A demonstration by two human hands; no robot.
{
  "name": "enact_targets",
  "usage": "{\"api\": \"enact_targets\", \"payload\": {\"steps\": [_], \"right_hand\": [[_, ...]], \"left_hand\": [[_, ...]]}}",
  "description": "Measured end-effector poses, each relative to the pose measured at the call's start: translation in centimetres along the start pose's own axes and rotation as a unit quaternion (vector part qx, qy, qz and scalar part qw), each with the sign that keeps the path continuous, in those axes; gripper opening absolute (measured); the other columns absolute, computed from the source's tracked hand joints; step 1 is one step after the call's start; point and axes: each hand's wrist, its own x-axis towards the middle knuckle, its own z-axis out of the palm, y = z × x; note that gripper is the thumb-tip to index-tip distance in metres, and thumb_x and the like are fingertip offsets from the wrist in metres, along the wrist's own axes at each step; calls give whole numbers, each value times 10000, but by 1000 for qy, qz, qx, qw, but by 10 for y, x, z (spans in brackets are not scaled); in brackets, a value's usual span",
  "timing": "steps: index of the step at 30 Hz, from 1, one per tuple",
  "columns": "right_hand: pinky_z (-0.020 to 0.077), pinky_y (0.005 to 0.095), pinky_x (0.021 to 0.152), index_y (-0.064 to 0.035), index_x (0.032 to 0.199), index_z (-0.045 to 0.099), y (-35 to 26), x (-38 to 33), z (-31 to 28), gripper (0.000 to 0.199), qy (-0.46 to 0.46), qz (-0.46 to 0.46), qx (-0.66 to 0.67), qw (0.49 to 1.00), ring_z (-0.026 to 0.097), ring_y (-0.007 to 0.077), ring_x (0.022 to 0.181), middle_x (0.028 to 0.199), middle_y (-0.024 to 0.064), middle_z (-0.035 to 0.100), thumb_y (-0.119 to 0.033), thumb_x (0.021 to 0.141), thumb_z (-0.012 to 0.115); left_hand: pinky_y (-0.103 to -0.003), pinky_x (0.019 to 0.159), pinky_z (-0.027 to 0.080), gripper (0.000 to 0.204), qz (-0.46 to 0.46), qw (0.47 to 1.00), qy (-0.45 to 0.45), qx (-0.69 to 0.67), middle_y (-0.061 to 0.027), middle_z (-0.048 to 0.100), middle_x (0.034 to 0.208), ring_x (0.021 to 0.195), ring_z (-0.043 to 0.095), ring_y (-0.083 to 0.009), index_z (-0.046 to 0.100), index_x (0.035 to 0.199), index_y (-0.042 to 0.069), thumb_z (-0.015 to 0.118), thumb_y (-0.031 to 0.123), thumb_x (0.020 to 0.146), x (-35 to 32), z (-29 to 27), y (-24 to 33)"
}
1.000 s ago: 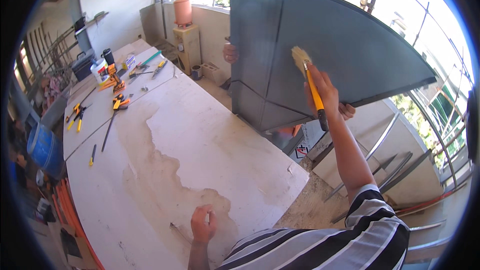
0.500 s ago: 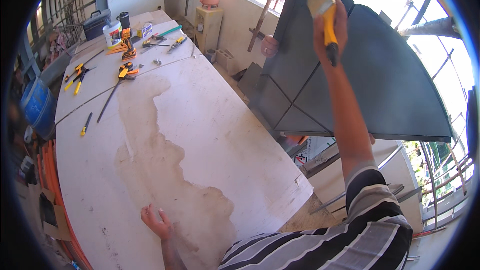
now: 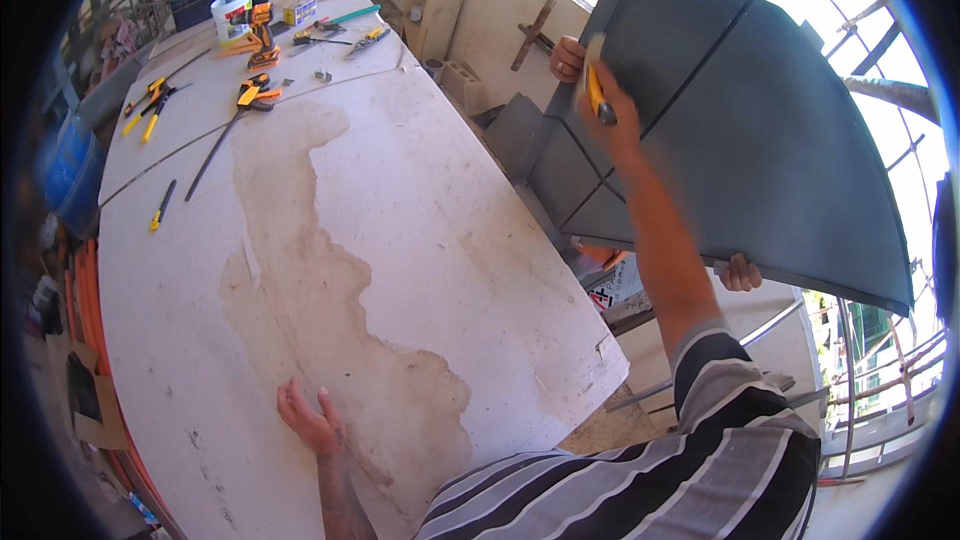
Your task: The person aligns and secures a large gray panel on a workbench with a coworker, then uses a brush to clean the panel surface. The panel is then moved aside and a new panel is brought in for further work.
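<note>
My right hand (image 3: 618,120) is wrapped around the yellow and black handle of a paintbrush (image 3: 596,88), whose pale bristles are near the left edge of a large dark grey panel (image 3: 780,160). The panel is held up tilted, with one curved side and dark lines crossing it. Another person's hand (image 3: 567,58) grips its left edge, and that person's other hand (image 3: 738,273) supports it from below. On the stained white tabletop (image 3: 480,300), my left hand (image 3: 312,422) lies with its fingers apart, holding nothing.
Farther up the table are an orange and black bar clamp (image 3: 248,100), a cordless drill (image 3: 262,40), a white bucket (image 3: 230,12), pliers (image 3: 155,115) and a utility knife (image 3: 163,205). A blue barrel (image 3: 72,165) stands left. Orange pipes (image 3: 90,315) run alongside.
My right hand has moved the paintbrush down and left across the panel toward its left edge. The panel's lower edge has tilted, and the person's supporting hand shows more now.
</note>
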Motion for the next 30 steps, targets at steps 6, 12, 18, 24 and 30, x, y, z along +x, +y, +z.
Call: {"api": "enact_targets", "payload": {"steps": [6,12,18,24,30], "right_hand": [[570,374,917,-44,1535,487,-5,-16,38,600,133,14,152,979,732,306,1031,1144,193,719,-162,966,636],[582,419,888,-21,1518,437,18,-78,84,611,-50,147,15,988,733,409,1029,1175,263,694,-295,1014,648],[557,462,984,41,1504,421,43,-90,125,608,44,13,63,997,714,437,1047,1245,266,659,-201,1003,666],[566,465,979,26,1495,459,76,-146,151,596,-84,76,8,994,680,441,1169,1346,265,629,-204,988,672],[536,480,1022,-50,1568,391,103,-166,185,627,-138,43,13,989,648,439,1205,1316,265,622,-218,1029,662]], "left_hand": [[-550,1136,397,571,-15,1000,-14,5,-227,484,1470,1358,468,-441,521,1476,12,669,315,1015,1,-6,3],[-553,1135,393,576,-12,1000,-16,14,-231,488,1464,1359,463,-442,525,1472,9,679,307,1005,1,0,3],[-559,1141,385,576,-11,997,-45,53,-234,489,1467,1360,462,-440,531,1467,3,674,320,1008,2,-2,3],[-555,1149,376,574,-33,998,-36,50,-236,483,1476,1362,459,-435,534,1462,3,679,309,999,3,2,3],[-558,1153,372,575,-16,994,-74,80,-234,473,1487,1368,453,-435,533,1471,9,663,328,1010,1,0,-1]]}}
